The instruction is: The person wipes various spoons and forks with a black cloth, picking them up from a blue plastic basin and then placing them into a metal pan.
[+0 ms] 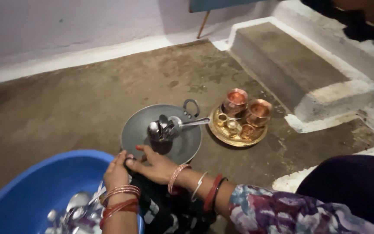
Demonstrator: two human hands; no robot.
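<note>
My left hand (117, 172) and my right hand (154, 167) meet at the near rim of a dark round pan (187, 143) with a loop handle, which lies on the floor. Both hands press on a dark cloth (161, 208) with white marks, beside a small dark ring-shaped thing I cannot make out. Several steel spoons and ladles (163, 128) lie heaped in the pan. Both wrists wear bangles.
A blue plastic tub (35, 186) with wet steel utensils (76, 212) stands at the lower left. A brass plate (221, 134) to the right of the pan holds two copper pots (246, 106) and small cups. A concrete step (291, 69) rises at the right.
</note>
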